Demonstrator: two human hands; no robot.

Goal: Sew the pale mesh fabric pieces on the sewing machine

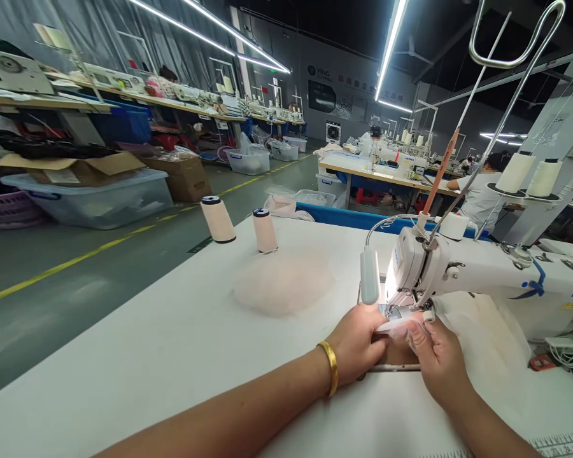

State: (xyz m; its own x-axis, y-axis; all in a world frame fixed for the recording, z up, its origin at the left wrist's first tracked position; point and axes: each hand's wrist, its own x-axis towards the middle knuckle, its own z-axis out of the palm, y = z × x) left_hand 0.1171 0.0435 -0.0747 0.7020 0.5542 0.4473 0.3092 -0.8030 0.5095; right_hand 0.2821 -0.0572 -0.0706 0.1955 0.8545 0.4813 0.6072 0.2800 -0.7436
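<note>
A white sewing machine stands on the right of the white table. Under its needle, a piece of thin pale fabric stretches between my hands. My left hand, with a gold bangle at the wrist, pinches the fabric's left side close to the presser foot. On the right side, my right hand grips it between thumb and fingers. More sheer pale fabric lies behind my right hand, beneath the machine arm. A small lamp lights the needle area, and the exact fabric edge there is partly hidden by my fingers.
Two pale pink thread cones stand at the table's far left edge. A round heap of sheer fabric lies mid-table. White thread spools sit on a stand at right. A printed ruler strip runs along the near right edge.
</note>
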